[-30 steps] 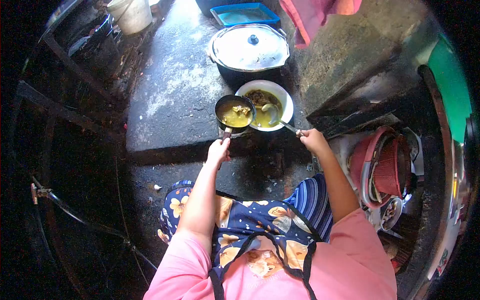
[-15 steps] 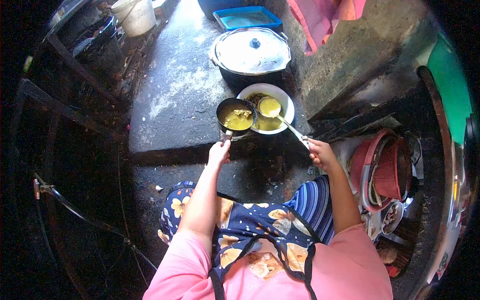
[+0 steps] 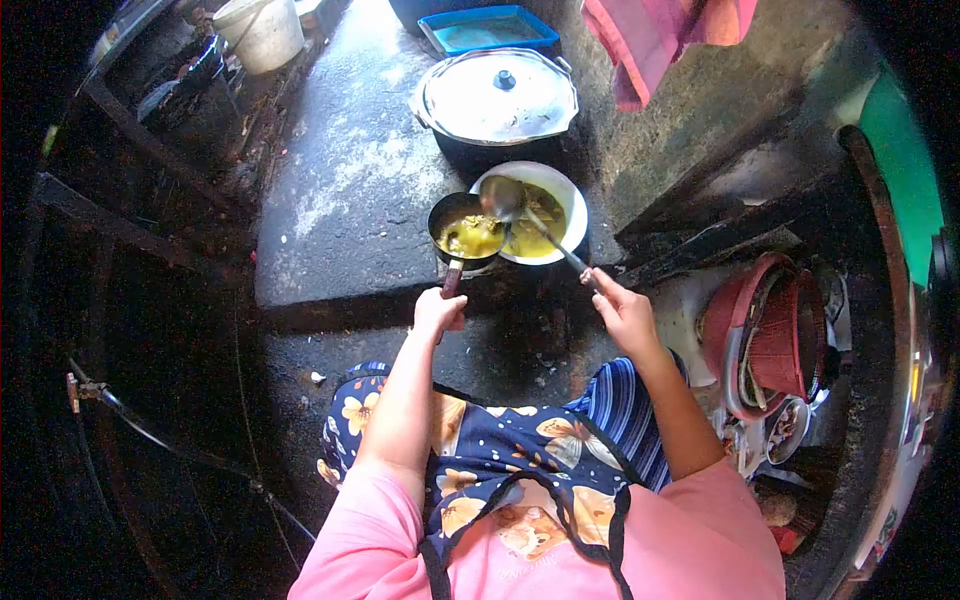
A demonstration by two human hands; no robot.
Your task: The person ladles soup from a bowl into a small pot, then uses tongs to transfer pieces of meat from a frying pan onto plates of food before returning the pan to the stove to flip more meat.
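Observation:
My left hand (image 3: 441,312) is closed round the handle of a small dark saucepan (image 3: 434,222), which holds yellowish soup with pieces in it. In my right hand (image 3: 622,310) is the handle of a metal ladle (image 3: 503,196). The ladle's bowl is tipped over the saucepan's right edge, its rounded back facing up. Beneath and to the right stands a white basin (image 3: 573,195) with more yellow-green soup and darker bits. The saucepan overlaps the basin's left rim, hiding part of it.
A large lidded pot (image 3: 500,100) stands behind the basin on the dark ledge (image 3: 340,200). Farther back is a blue tray (image 3: 490,30). A pink cloth (image 3: 665,40) hangs at upper right. Red baskets (image 3: 775,335) are stacked at right, and a white bucket (image 3: 262,35) stands far left.
The ladle, full of soup over the basin before, has moved left and turned over at the saucepan. My right hand has shifted slightly up and left; the left hand stays nearly still.

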